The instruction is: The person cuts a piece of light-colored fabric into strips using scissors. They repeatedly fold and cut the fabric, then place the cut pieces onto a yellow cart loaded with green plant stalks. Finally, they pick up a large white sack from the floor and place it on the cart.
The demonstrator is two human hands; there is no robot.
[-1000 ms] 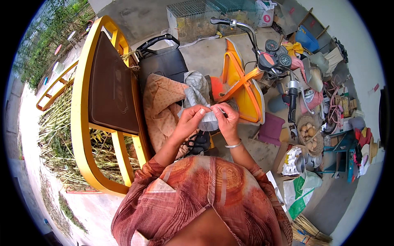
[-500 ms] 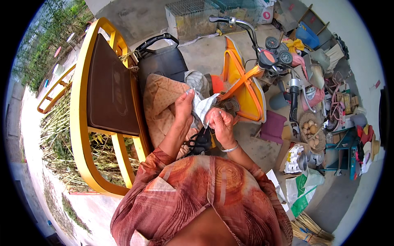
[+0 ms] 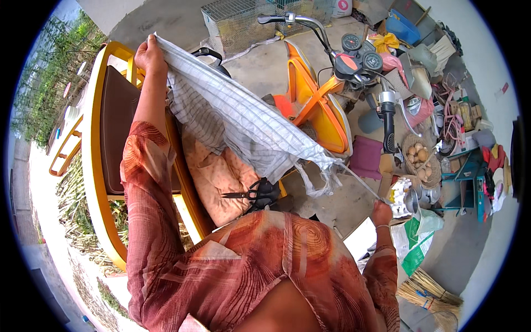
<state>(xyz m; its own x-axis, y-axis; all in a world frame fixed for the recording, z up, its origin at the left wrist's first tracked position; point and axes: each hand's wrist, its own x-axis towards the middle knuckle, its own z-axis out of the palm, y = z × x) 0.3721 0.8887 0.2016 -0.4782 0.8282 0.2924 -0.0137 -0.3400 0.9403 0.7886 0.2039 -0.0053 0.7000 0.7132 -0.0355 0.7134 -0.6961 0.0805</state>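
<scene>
A pale grey-white cloth with thin stripes (image 3: 238, 119) is stretched out across the space in front of me. Up at the left, beside the chair back, my left hand (image 3: 150, 54) is closed on one corner of it. My right hand (image 3: 381, 213), far out to the right, grips a thin twisted strip (image 3: 359, 178) that runs taut from the cloth's frayed end. Loose threads (image 3: 318, 185) dangle there. Under the cloth, peach dotted fabric (image 3: 213, 180) lies on the seat, with black scissors (image 3: 249, 193) resting on it.
A yellow-framed chair with a brown back (image 3: 119, 127) stands close on my left. Ahead are an orange-yellow vehicle front (image 3: 329, 113) and handlebars (image 3: 315, 25). On the right are a basket of round tan things (image 3: 420, 160), egg trays (image 3: 401, 196) and a straw broom (image 3: 428, 290).
My hands, close together before, have moved far apart: the left up and left, the right down and right. The bunched cloth is now spread and pulled tight, and the scissors show more fully.
</scene>
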